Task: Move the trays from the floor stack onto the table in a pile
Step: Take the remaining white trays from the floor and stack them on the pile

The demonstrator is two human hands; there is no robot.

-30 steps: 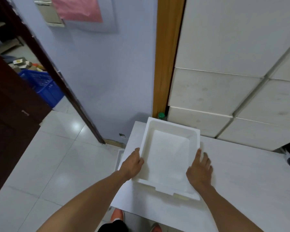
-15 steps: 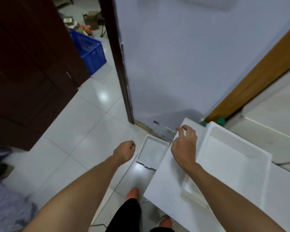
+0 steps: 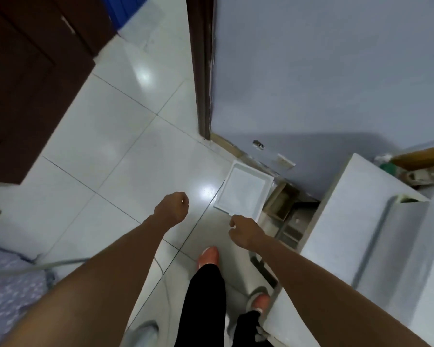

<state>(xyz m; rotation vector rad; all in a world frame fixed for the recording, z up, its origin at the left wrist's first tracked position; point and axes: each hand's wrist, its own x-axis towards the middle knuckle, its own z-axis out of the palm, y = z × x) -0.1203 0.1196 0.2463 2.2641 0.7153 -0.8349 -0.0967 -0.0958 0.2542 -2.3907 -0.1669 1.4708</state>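
A white tray [image 3: 244, 189] lies on the tiled floor against the foot of the wall, beside the table's left end; I cannot tell how many trays are stacked under it. The white table [image 3: 346, 221] runs down the right side, and a tray [image 3: 426, 249] rests on it at the right edge, partly out of frame. My left hand [image 3: 172, 209] hovers over the floor left of the floor tray, fingers curled, holding nothing. My right hand [image 3: 243, 230] hangs just below the floor tray's near edge, fingers loosely curled, empty.
A dark wooden door [image 3: 30, 78] stands open at left, its frame [image 3: 202, 66] running down to the floor. A patterned cloth [image 3: 8, 291] lies at lower left. Wooden boxes [image 3: 283, 204] sit under the table. My feet in orange shoes [image 3: 208, 256] stand near the table edge.
Both hands let go of the tray on the table and swung left and down toward the floor tray. The view tilted down to the floor.
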